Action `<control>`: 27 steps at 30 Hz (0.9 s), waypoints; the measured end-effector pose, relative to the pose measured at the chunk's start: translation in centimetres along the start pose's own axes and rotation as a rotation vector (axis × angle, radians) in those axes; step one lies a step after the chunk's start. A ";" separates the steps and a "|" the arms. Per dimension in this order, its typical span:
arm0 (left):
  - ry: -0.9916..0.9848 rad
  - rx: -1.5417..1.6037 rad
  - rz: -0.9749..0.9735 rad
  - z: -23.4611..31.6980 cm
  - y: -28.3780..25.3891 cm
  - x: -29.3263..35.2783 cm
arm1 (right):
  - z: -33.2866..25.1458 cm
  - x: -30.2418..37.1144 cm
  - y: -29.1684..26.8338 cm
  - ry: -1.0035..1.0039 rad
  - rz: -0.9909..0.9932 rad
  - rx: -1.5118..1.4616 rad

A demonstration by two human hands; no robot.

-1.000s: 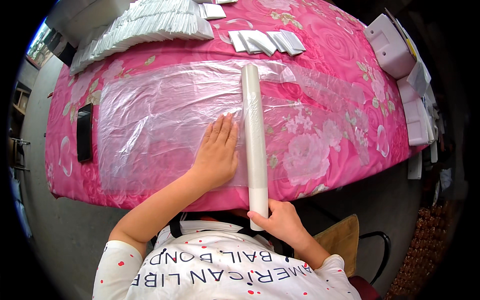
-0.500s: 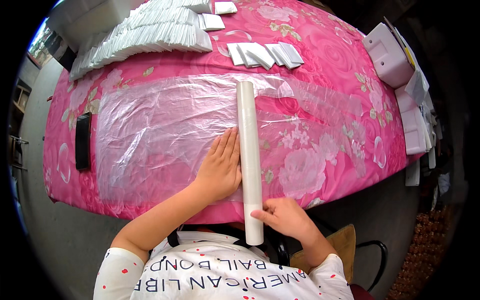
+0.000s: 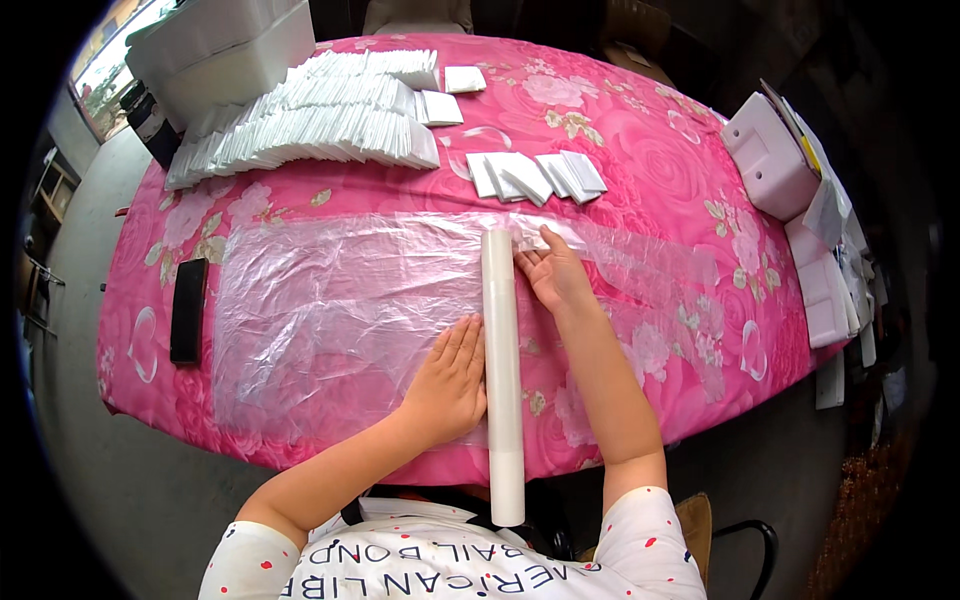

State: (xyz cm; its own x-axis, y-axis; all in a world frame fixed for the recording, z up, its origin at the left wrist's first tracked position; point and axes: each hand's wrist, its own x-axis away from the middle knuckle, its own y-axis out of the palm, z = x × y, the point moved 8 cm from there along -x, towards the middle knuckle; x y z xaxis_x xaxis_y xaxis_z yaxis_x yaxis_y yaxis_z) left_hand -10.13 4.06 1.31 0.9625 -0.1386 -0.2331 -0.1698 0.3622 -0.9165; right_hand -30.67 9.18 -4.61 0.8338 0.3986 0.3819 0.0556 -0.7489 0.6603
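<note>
A long roll of clear plastic film (image 3: 503, 370) lies on the cloth, pointing away from me, its near end jutting past the table edge. From under it a wrinkled plastic sheet (image 3: 310, 330) spreads flat to the left, and thinner film (image 3: 650, 262) lies to the right. My left hand (image 3: 452, 372) rests flat on the sheet with fingers stretched, its edge against the roll's left side. Beside the roll's far end, on its right, is my right hand (image 3: 552, 272), fingers apart and partly extended. Those fingertips touch or nearly touch the roll and film there.
Rows of folded white packets (image 3: 300, 125) stand at the far left before a white foam box (image 3: 225, 60). A smaller group of white packets (image 3: 535, 178) lies beyond the roll. A black phone (image 3: 188, 312) sits at left, and white foam boxes (image 3: 770, 150) line the right edge.
My right hand has left the roll's near end and moved to its far end. My left hand stays flat beside the roll. The view has tilted, showing more of the far side.
</note>
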 end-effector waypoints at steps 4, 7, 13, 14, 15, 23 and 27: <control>-0.021 -0.023 0.011 -0.3 -0.5 0.7 | -5.7 -2.6 -2.1 -0.208 -0.034 -0.256; -0.009 -0.022 0.018 -0.1 -0.5 0.4 | -14.2 -4.7 -7.7 -0.276 -0.037 -0.301; -0.005 -0.004 -0.014 0.0 -0.1 0.3 | -24.2 1.2 -2.7 -0.512 -0.048 -0.228; -0.009 0.000 -0.034 -0.1 0.0 0.4 | -22.8 3.2 1.4 -0.548 -0.117 -0.094; -0.013 0.003 -0.031 -0.2 -0.1 0.6 | -20.4 5.3 5.8 -0.578 -0.185 0.039; 0.033 0.049 0.083 0.1 -0.8 0.8 | 10.0 14.2 24.5 -0.651 -0.810 1.103; 0.048 -0.029 0.151 -0.5 0.0 0.7 | 22.1 15.7 26.4 -0.615 -1.003 1.448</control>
State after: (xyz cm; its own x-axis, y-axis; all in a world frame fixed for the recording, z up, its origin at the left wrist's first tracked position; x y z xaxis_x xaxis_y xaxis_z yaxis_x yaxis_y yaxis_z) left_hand -9.59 3.56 0.97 0.9146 -0.1285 -0.3834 -0.3184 0.3558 -0.8787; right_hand -3.96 -16.03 4.49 0.2363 0.9446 -0.2278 0.6785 -0.3282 -0.6572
